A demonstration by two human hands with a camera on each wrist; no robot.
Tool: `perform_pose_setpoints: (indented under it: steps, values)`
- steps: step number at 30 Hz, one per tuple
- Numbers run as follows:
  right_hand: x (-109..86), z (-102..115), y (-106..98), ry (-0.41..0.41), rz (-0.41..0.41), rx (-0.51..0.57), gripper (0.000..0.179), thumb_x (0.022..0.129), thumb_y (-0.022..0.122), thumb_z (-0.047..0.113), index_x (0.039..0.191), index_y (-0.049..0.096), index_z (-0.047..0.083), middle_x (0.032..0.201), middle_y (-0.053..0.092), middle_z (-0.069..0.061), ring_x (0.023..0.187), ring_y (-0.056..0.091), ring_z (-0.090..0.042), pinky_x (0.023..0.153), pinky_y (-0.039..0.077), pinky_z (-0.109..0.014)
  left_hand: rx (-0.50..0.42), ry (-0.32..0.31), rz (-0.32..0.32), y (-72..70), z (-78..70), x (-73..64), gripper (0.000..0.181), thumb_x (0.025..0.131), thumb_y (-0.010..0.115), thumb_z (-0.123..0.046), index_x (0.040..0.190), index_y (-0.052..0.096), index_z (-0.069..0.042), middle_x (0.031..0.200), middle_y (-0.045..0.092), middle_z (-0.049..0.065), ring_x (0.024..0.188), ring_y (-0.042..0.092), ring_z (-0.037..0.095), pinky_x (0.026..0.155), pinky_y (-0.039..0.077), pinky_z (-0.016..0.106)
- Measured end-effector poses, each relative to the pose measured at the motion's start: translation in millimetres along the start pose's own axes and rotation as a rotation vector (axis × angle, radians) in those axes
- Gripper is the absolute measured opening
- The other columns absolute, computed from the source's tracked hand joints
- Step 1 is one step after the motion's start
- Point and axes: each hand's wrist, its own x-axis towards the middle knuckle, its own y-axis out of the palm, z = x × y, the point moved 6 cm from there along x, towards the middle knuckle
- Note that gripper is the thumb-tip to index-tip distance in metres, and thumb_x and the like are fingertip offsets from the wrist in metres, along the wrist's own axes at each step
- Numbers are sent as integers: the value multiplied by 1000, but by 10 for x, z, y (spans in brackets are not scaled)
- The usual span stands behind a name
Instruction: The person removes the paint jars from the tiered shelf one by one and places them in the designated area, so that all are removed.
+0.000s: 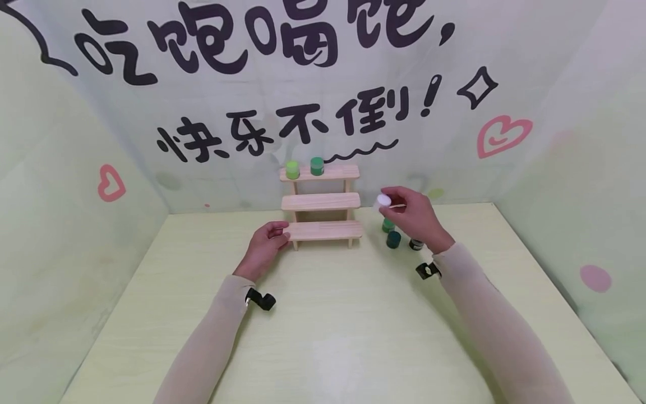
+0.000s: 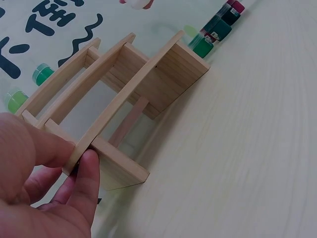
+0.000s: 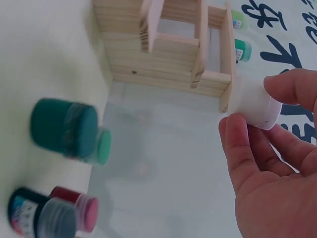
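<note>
A small three-tier wooden shelf [image 1: 322, 230] stands against the back wall. My left hand [image 1: 266, 247] pinches the left end of its lowest board between thumb and fingers, as the left wrist view [image 2: 54, 173] also shows. On the top board sit a light green paint jar [image 1: 292, 170] at the left and a darker green jar [image 1: 317, 166] near the middle. My right hand [image 1: 411, 216] holds a white paint jar [image 3: 255, 101] between thumb and fingertips, raised off the table to the right of the shelf.
Right of the shelf, below my right hand, several jars stand on the table: a green jar [image 1: 388, 225], a dark teal jar [image 1: 393, 239] and a black jar [image 1: 416, 244]. A pinkish-red jar [image 3: 77, 206] shows beside them in the right wrist view. A printed cloth wall [image 1: 227, 185] rises behind.
</note>
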Motion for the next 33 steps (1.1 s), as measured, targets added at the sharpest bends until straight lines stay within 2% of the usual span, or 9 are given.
perform_pose_setpoints:
  steps: [4,7,10,14,21,27,33]
  values:
    - [-144,-134,-40,1,12,-13,50,99,75,20,144,61,2,133,68,-16,114,69,-31,95,63,-29,3,0,-2,-4,-6,0,35,104,63,-1,139,59,1,122,59,13,107,64,17,91,62,21]
    - [-251,-213,-50,-4,21,-46,46,98,76,21,139,64,3,129,69,-17,111,70,-31,88,59,-15,8,0,-3,-3,-7,-2,35,104,63,-1,139,59,1,121,58,13,107,63,18,91,62,21]
    - [-352,-278,-49,1,35,-71,43,97,78,21,134,67,3,127,71,-17,109,70,-32,83,54,-11,9,-5,-10,-3,-9,-13,35,104,63,-1,138,59,0,120,57,12,107,63,18,91,62,20]
    - [-469,-347,-35,-6,58,-98,38,95,79,18,130,69,4,122,73,-16,107,71,-30,85,58,-15,11,-6,-14,-2,-12,-22,35,104,63,-1,138,59,0,119,57,12,107,62,18,91,62,20]
    - [-624,-486,45,-34,146,-170,32,93,82,16,123,73,7,115,72,-12,101,71,-24,88,64,-36,17,0,-8,1,-8,-27,36,104,62,-1,140,58,1,122,58,14,109,63,19,94,62,22]
    - [-674,-613,145,18,276,-205,35,92,83,13,124,71,3,119,72,-13,109,70,-29,94,65,-47,9,2,-11,-12,-10,-28,36,103,63,-1,139,59,2,118,56,12,106,62,18,92,62,20]
    - [-700,-659,178,50,305,-217,35,92,82,11,125,71,3,118,73,-13,109,70,-29,96,63,-48,5,-4,-6,-7,-4,-26,34,104,63,-1,138,59,0,122,60,13,107,64,18,91,62,20]
